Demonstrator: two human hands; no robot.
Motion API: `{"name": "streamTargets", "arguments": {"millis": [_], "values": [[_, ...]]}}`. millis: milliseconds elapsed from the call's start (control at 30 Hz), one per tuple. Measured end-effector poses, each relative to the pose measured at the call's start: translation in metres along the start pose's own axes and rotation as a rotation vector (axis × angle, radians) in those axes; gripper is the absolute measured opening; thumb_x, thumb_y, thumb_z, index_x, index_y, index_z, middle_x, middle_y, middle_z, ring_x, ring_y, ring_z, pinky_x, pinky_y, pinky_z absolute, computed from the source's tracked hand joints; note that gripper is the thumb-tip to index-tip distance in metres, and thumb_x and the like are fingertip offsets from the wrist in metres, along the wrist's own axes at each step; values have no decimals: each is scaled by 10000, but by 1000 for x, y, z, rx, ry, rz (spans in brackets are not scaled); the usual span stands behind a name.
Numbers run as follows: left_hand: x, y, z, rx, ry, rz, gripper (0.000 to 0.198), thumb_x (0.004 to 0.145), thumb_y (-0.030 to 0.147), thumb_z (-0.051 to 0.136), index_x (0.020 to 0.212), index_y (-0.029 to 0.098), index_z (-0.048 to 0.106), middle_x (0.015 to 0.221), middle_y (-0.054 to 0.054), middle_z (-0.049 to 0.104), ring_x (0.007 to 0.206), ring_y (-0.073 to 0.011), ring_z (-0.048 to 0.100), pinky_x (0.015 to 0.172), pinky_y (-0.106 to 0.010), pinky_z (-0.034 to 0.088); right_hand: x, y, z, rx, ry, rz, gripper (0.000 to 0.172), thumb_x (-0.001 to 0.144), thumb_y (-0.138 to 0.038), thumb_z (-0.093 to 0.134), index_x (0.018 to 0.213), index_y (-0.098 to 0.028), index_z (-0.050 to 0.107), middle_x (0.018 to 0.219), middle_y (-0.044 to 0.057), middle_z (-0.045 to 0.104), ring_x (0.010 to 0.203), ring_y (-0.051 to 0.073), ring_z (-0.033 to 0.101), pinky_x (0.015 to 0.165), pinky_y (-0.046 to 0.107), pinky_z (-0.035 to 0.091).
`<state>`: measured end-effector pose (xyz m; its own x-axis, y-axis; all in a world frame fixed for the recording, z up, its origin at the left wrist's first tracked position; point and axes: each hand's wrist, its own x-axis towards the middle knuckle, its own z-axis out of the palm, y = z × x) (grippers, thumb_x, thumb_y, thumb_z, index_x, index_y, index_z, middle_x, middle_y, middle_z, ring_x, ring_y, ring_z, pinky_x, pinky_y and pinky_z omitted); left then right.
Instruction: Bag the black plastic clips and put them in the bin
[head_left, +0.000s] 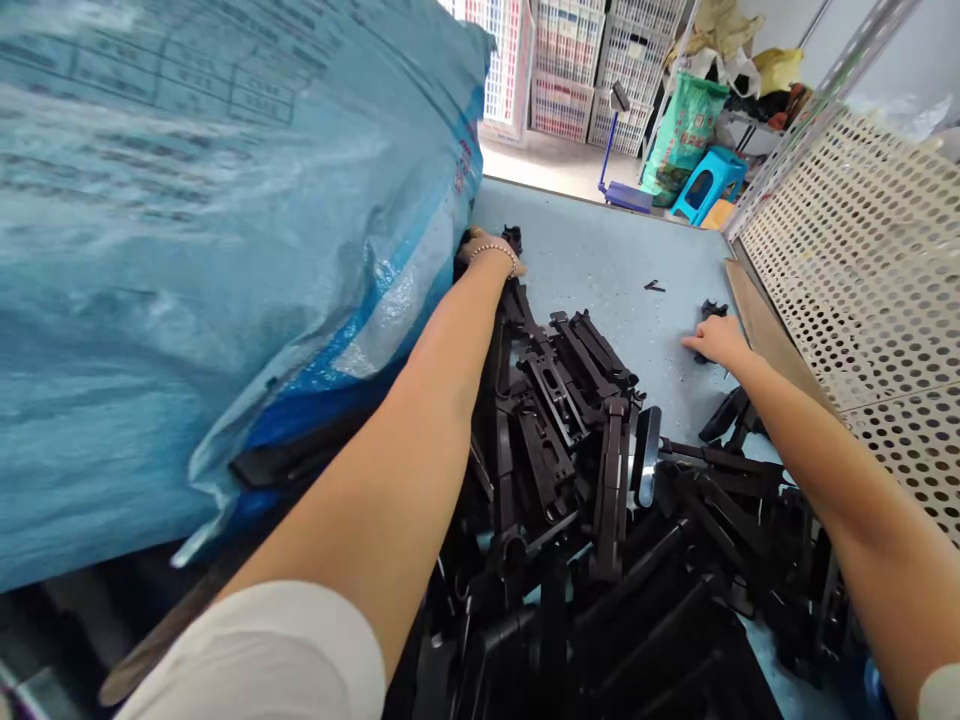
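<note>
My left hand [486,247] reaches to the far end of the pile, beside the blue sack, its fingers largely hidden behind the wrist and black parts. A small black part [512,238] lies just right of it. My right hand [716,340] is at the table's right side, over a small black piece [712,311], with the thumb pointing left; its other fingers are hidden. Between and below my arms, long black plastic parts [551,385] lie heaped on the light blue table [600,240].
A large blue woven sack [225,250] fills the left side. A perforated white panel [885,270] borders the right. Beyond the table's far edge are white crates [566,60], a blue dustpan [628,196], a blue stool [709,185] and a green sack [686,130].
</note>
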<state>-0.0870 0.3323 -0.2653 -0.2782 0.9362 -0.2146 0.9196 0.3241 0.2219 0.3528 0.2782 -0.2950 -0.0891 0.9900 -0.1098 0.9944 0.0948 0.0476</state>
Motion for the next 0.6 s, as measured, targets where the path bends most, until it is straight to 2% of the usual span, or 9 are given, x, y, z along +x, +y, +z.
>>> {"name": "streamTargets", "arguments": {"millis": [67, 100, 200, 267, 333, 400, 433, 533, 600], "values": [[-12, 5, 0, 48, 27, 2, 890, 845, 489, 685, 1502, -50, 418, 1648, -318, 166, 1389, -486, 425, 1134, -573, 392, -11, -9, -1, 27, 61, -63, 210, 809, -332, 695, 919, -154, 693, 1155, 180, 605, 1198, 352, 514, 1069, 516, 390], [-17, 7, -1, 63, 25, 29, 841, 848, 450, 685, 1488, -40, 445, 1643, -302, 202, 1371, -453, 456, 1132, -540, 401, -16, -15, -2, 53, 98, -77, 259, 761, -299, 724, 980, -166, 682, 1242, 174, 565, 1220, 352, 496, 1061, 508, 403], [-27, 12, -2, 142, -81, 192, 701, 784, 431, 747, 1368, 65, 623, 1488, -206, 515, 1311, -386, 531, 1111, -464, 443, -27, -40, -11, 217, 151, -78, 526, 650, -249, 777, 1148, -173, 627, 1430, 182, 426, 1274, 366, 474, 1055, 504, 436], [-31, 16, -2, 205, -149, 351, 613, 748, 466, 768, 1253, 125, 706, 1285, -138, 664, 1321, -363, 524, 1104, -417, 449, -29, -63, -20, 420, 61, -109, 626, 693, -293, 756, 1273, -167, 558, 1392, 181, 477, 1193, 330, 556, 1004, 488, 491], [-35, 21, 1, 224, -182, 460, 615, 758, 539, 739, 1231, 146, 715, 1218, -100, 690, 1335, -341, 515, 1096, -396, 448, -30, -90, -27, 615, -115, -164, 678, 795, -394, 696, 1392, -174, 464, 1286, 156, 580, 1047, 280, 635, 925, 470, 542], [-40, 28, 5, 209, -206, 472, 676, 765, 587, 718, 1267, 136, 697, 1246, -103, 688, 1286, -323, 565, 1075, -391, 462, -32, -118, -27, 683, -264, -231, 766, 823, -526, 691, 1455, -189, 419, 1241, 143, 631, 1007, 276, 659, 920, 480, 550], [-42, 32, 8, 209, -213, 456, 711, 758, 598, 723, 1285, 122, 688, 1267, -120, 686, 1250, -320, 596, 1066, -393, 472, -32, -131, -24, 661, -292, -264, 857, 785, -588, 732, 1477, -197, 413, 1258, 150, 631, 1045, 296, 657, 950, 496, 539], [-47, 42, 14, 234, -189, 380, 805, 679, 614, 786, 1297, 109, 689, 1292, -175, 692, 1206, -343, 631, 1063, -428, 493, -35, -160, -5, 527, -223, -300, 1246, 543, -650, 901, 1569, -220, 341, 1368, 196, 563, 1197, 390, 606, 1031, 557, 489], [-49, 44, 17, 222, -193, 335, 854, 625, 604, 829, 1312, 118, 684, 1296, -195, 695, 1204, -367, 636, 1055, -468, 508, -36, -168, 7, 471, -180, -284, 1402, 442, -618, 955, 1609, -245, 272, 1416, 213, 507, 1226, 431, 588, 1026, 579, 487]]}}
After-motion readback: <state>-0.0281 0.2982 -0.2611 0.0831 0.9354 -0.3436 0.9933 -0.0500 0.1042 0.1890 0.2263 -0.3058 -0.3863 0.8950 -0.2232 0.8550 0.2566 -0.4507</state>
